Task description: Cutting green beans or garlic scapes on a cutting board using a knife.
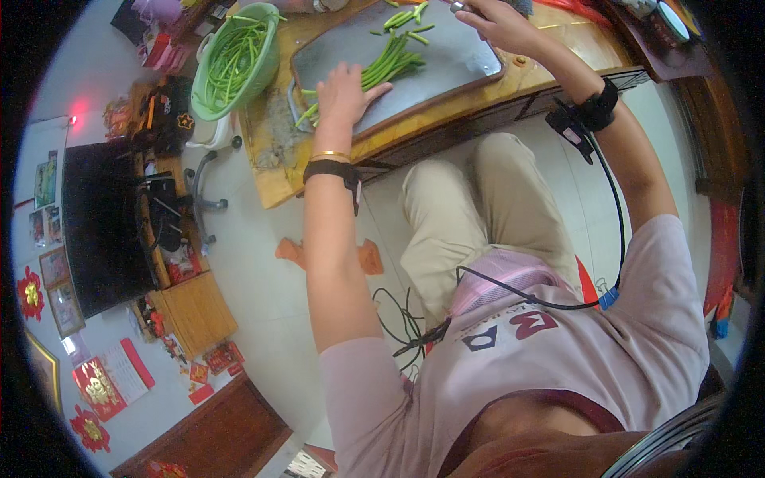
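A bunch of green stems, likely garlic scapes (391, 64), lies across a grey rectangular board (445, 77) with a brown rim. My left hand (345, 95) presses over the bunch, thumb spread to the right, and stem ends stick out on its left side. Shorter cut pieces (406, 18) are scattered beyond the bunch. At the top edge, above the board's right part, my right hand (499, 24) grips a handle with a metal end (458, 7). The rest of that tool is out of view, so its kind is uncertain.
A light green plastic basket (272, 63) of long green stems stands left of the board on the yellow wooden table (263, 161). A black cable (618, 197) hangs from my right wrist to my shirt. An orange cloth (370, 257) lies on the tiled floor.
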Motion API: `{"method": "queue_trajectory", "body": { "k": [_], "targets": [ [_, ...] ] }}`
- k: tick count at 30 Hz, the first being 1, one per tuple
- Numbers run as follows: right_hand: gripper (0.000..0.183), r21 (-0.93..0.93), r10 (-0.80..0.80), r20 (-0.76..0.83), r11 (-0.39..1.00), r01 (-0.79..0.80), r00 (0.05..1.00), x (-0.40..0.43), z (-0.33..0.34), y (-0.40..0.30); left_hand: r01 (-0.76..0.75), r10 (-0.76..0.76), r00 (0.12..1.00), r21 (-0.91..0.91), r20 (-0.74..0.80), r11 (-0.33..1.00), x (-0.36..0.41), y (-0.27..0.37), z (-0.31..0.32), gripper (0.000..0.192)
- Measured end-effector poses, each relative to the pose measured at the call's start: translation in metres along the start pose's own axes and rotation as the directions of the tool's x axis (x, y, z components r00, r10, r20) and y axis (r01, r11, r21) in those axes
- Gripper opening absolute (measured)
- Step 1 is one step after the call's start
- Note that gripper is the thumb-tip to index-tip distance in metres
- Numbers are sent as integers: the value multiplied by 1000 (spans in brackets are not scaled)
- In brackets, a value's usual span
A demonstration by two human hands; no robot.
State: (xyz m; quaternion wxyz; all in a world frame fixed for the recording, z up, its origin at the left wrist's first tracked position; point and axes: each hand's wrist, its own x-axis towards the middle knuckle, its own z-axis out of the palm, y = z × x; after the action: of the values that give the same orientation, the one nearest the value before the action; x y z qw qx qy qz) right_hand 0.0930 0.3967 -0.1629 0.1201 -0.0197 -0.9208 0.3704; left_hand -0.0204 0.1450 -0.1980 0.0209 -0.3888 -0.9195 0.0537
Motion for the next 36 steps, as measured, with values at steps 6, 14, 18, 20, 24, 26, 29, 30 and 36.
{"method": "queue_trajectory", "body": {
  "k": [6, 14, 18, 20, 24, 26, 29, 30, 36],
  "targets": [
    [32, 114, 121, 60, 985, -127, 991, -16, 9, 14, -24, 28, 999, 86, -44, 996, 3, 3, -5, 66],
    [34, 319, 389, 216, 838, -442, 895, -45, 2, -22, -168, 162, 984, -81, -77, 982, 19, 16, 0, 65],
    [35, 491, 392, 234, 743, -456, 890, -54, 11, -19, -84, 79, 993, -51, -83, 995, 24, 27, 12, 55],
    [37, 348, 362, 160, 850, -396, 918, -54, 16, -13, -69, 63, 990, -45, -125, 997, 23, 31, 17, 49],
    [36, -192, 175, -34, 965, -178, 984, -54, 30, -12, -25, 24, 987, -6, -160, 1000, 25, 37, 18, 41],
    [32, -382, 150, -40, 911, -154, 988, -55, 35, -18, -4, 2, 991, -13, -132, 1000, 23, 37, 18, 39],
    [33, -376, 132, -62, 915, -145, 989, -58, 39, -15, -21, 25, 991, 27, -134, 999, 22, 38, 18, 35],
    [33, -376, 132, -63, 915, -146, 989, -58, 38, -14, -30, 32, 989, 17, -147, 999, 23, 39, 17, 34],
    [36, -360, 161, -38, 918, -164, 986, -56, 35, -11, -34, 34, 985, 1, -172, 999, 22, 40, 18, 32]
  ]
}}
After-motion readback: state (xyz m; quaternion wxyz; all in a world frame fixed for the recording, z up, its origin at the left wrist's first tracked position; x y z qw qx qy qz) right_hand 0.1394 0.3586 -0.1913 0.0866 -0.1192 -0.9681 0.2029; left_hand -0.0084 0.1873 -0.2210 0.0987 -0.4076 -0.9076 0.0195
